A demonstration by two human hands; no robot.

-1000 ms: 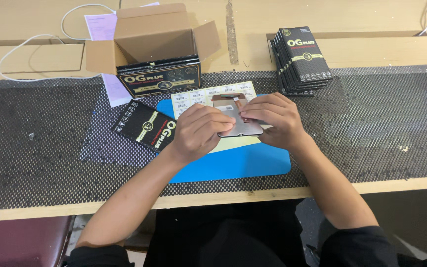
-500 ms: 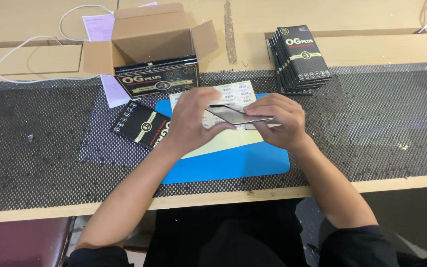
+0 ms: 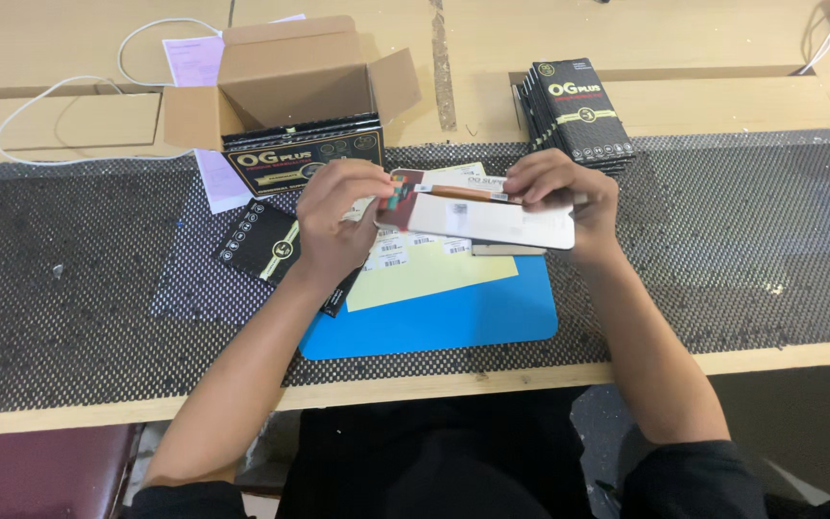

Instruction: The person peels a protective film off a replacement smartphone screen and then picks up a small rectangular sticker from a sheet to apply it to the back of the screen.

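cardboard box (image 3: 285,82) stands open at the far side of the table, its flaps turned out; the inside is in shadow and i cannot tell what is in it. a black and gold carton (image 3: 305,159) leans against the front of this box, closed. at the right, a stack of black flat packages (image 3: 578,115) lies on the wood, just beyond the mesh mat (image 3: 761,231).

both hands are lifted above the mat and hold one thing between them: a thin flat panel (image 3: 492,219), pale grey, rectangular, tilted a little toward the camera. the left hand (image 3: 338,216) pinches the left end, where small coloured parts are seen; the fingers are closed on it. the right hand (image 3: 564,192) is clamped on the right end, thumb under and fingers over the top edge. the fingertips here are blurred.

under the panel lie a blue pad (image 3: 453,317), a pale yellow sheet (image 3: 434,274) on it, and a paper with small labels (image 3: 396,252), partly hidden by the hands. a black flat package (image 3: 266,245) lies at the left of the pad, its lower part covered by the left wrist. a small dark thing under the panel edge is hard to make out. a white cable (image 3: 60,96) curls at the far left, and a pink paper (image 3: 218,178) is half hidden under the box.
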